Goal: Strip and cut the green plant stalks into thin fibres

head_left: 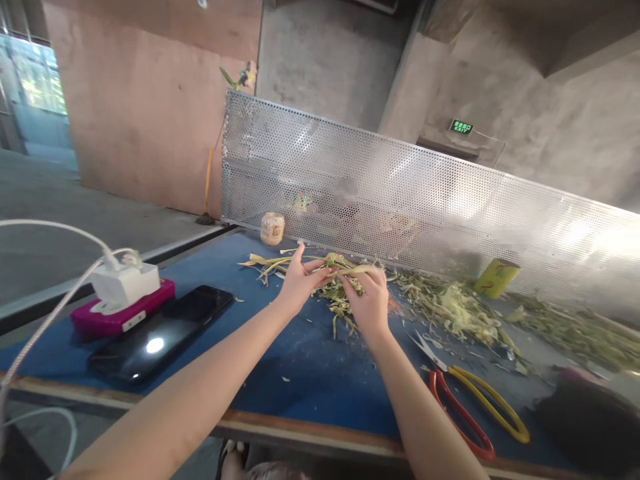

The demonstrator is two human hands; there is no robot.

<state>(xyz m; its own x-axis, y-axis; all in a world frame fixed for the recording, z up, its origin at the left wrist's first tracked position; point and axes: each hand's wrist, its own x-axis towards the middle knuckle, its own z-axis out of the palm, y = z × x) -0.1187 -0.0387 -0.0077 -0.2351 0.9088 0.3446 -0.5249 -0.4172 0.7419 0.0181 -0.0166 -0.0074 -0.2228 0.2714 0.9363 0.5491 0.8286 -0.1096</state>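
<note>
Both hands meet over the middle of the blue tabletop. My left hand (296,285) has its thumb raised and its fingers closed on a pale yellow-green plant stalk (357,269). Opposite it, my right hand (369,300) is wrapped round the same stalk, its fingertips close to the left ones. Long thin stems (270,263) reach out to the left, beyond my left hand. Beneath the hands lies a heap of leafy cuttings (340,308). Scissors (445,367) with one red and one yellow handle lie partly open beside my right forearm.
More plant heaps (457,310) spread along the right side, near a yellow-green can (497,277). A jar (273,229) stands by the perforated metal screen (320,173). On the left are a black phone (165,333) and a magenta power strip (123,317) with white plugs.
</note>
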